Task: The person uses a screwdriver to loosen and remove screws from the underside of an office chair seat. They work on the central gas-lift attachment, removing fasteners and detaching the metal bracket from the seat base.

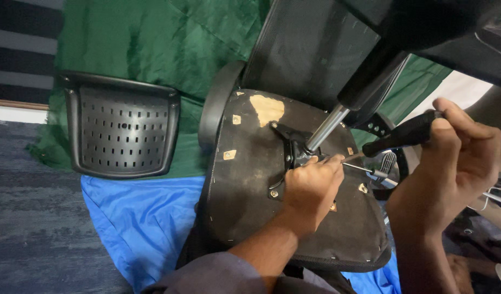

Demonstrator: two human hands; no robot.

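Observation:
An upturned office chair seat [250, 179] lies on its side, its black fabric underside facing me, with a metal mounting plate [288, 147] and a silver gas cylinder [325, 128] rising from it. My left hand [310, 188] rests on the plate at the cylinder's base, fingers closed around the screwdriver's thin shaft [359, 167] near its tip. My right hand [460, 158] grips the black screwdriver handle [405, 133], which points left toward the plate.
A perforated black plastic backrest panel [122, 128] lies at left on a green cloth [152, 43]. A blue sheet [141, 218] covers the grey carpet [33, 218] under the seat. The chair base [424, 27] looms at top right.

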